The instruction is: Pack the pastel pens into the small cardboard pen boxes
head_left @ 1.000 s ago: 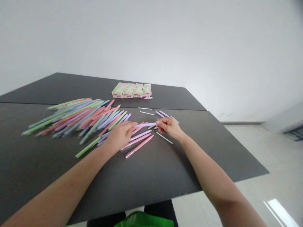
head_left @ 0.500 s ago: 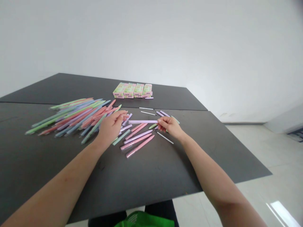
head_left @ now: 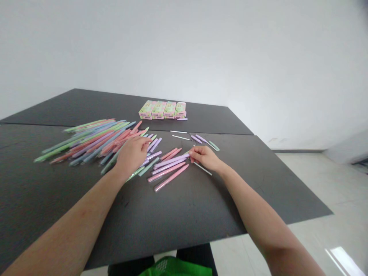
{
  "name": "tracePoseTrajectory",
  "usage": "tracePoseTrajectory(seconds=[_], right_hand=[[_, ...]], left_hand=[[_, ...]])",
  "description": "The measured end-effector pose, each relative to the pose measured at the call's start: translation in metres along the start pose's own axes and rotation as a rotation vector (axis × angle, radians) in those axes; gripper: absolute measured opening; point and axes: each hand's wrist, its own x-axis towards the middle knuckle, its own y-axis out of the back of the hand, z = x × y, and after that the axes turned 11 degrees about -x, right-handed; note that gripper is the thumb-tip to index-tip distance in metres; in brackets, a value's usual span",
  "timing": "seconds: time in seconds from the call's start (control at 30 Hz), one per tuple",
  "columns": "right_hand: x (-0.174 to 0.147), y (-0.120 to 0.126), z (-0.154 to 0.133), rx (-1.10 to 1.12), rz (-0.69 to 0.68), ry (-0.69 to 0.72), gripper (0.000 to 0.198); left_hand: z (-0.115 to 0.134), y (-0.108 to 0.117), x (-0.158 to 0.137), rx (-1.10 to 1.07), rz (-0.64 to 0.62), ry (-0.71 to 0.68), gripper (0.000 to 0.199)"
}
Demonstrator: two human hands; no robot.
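Between the forearms (head_left: 253, 207) the near bench (head_left: 172, 218) leaves room to pass, with more to the right of the right hand (head_left: 204, 157); the pen heap (head_left: 86, 143) blocks the way beside the left hand (head_left: 132, 153), loose pens (head_left: 171, 178) and a refill (head_left: 202, 168) clutter the middle, and boxes (head_left: 169, 109) bar the far side behind them

The left forearm (head_left: 89, 209) slants up and inward, ending in a left hand (head_left: 132, 153) with its back showing and fingers (head_left: 145, 142) loosely bent (their tips partly hidden). The right forearm (head_left: 253, 201) mirrors it — equally bare — and the right hand (head_left: 204, 156) pinches between thumb and fingertips.
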Motion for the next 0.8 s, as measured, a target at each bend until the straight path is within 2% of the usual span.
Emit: tracePoseTrajectory(seconds=[0.17, 0.4, 0.47, 0.67, 0.73, 0.8], right_hand=[[0.001, -0.006, -0.001, -0.082, -0.002, 0.01, 0.028], [0.001, -0.008, -0.003, -0.073, 0.03, 0.0, 0.022], [0.002, -0.002, 0.0, -0.048, 0.111, -0.048, 0.023], [0.006, 0.03, 0.016, 0.027, 0.467, -0.218, 0.025], [0.006, 0.037, 0.021, -0.005, 0.525, -0.253, 0.025], [0.005, 0.039, 0.025, -0.078, 0.527, -0.257, 0.025]], left_hand=[[0.003, -0.011, -0.001, 0.153, -0.139, -0.08, 0.034], [0.003, -0.019, 0.001, 0.283, -0.169, -0.066, 0.033], [0.001, -0.019, 0.001, 0.284, -0.172, -0.061, 0.032], [-0.004, -0.022, 0.004, 0.264, -0.159, -0.048, 0.033], [-0.006, -0.024, 0.005, 0.257, -0.156, -0.04, 0.034], [-0.007, -0.025, 0.006, 0.248, -0.15, -0.033, 0.034]])
